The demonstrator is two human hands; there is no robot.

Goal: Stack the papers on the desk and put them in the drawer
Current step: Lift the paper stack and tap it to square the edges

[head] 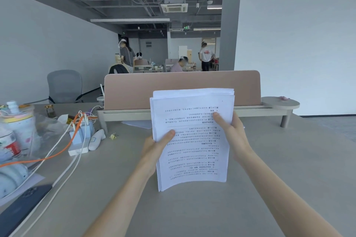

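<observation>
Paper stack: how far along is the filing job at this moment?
Gathered: both hands, left hand and right hand, grip the paper stack upright, bottom edge on the desk, top edges uneven. One sheet remains behind it. Squaring and filing remain; no drawer shows.

A pinkish-tan divider panel stands upright across the middle of the frame, set in a pale low shelf that ends at the right in a round platform on a short leg. At the left edge sit clustered bottles and cups, blurred. Just right of them a white power strip holds light-blue plugs, with white and orange cables trailing toward the lower left. A white handheld device lies beside the strip, and a small gold binder clip near it. A dark phone lies in the lower left corner. A grey office chair stands at middle left. Several people stand or sit far behind.
</observation>
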